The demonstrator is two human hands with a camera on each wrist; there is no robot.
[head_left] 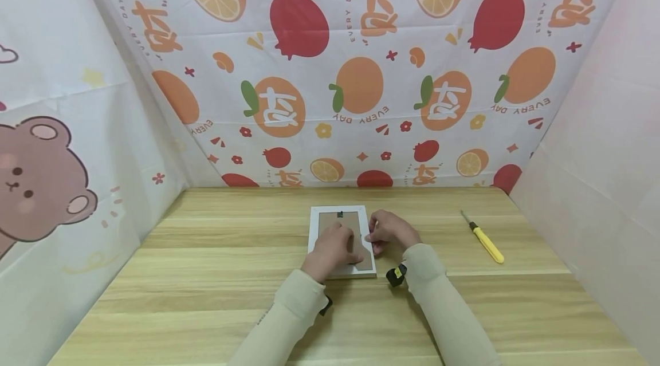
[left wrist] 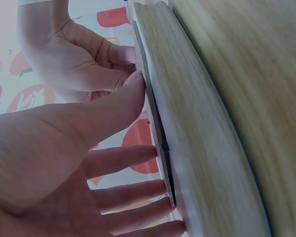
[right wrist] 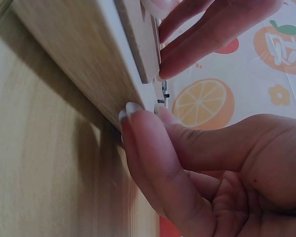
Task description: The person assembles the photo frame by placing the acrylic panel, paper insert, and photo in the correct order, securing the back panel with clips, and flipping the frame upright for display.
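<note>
A white picture frame (head_left: 313, 231) lies face down on the table, its brown backing board (head_left: 356, 223) uppermost. My left hand (head_left: 335, 248) is over the board; in the left wrist view its thumb and spread, fairly straight fingers (left wrist: 123, 159) touch the board's surface. At the frame's right side, my right hand (head_left: 388, 228) pinches the edge, thumb on the back face and curled fingers against the outer side (right wrist: 84, 54). A small black hanger (head_left: 340, 214) sits near the board's top. One end of the board stands slightly proud of the frame in the right wrist view.
A screwdriver (head_left: 487, 244) with a yellow handle lies on the wooden table (head_left: 216, 274) to the right. Fruit-printed cloth (head_left: 361, 142) hangs behind the table, and pale cloth hangs at both sides. Each wrist wears a small black camera (head_left: 396, 275).
</note>
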